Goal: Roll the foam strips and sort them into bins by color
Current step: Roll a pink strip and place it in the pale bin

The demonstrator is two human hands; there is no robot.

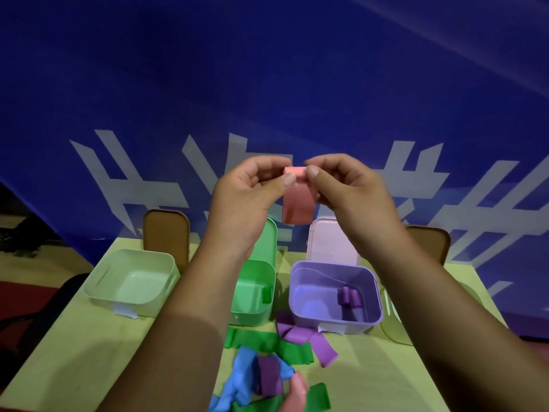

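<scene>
Loose flat foam strips (269,374) in blue, purple, green and pink are heaped nearest the camera at 6 o'clock on the pale yellow-green tabletop (74,346); above them, a pink foam strip (298,200) is held up at centre frame, its top edge rolled over and pinched between thumb and fingers of the left hand (249,197) and the right hand (347,188), its free end hanging down; a pale mint plastic bin (98,281) is seen at 9 o'clock; a green plastic bin (261,313) sits beside it, holding a green roll (267,294); a lilac plastic bin (375,316) at 4 o'clock holds a purple foam roll (349,296); a blue banner with white characters (267,84) fills the background.
</scene>
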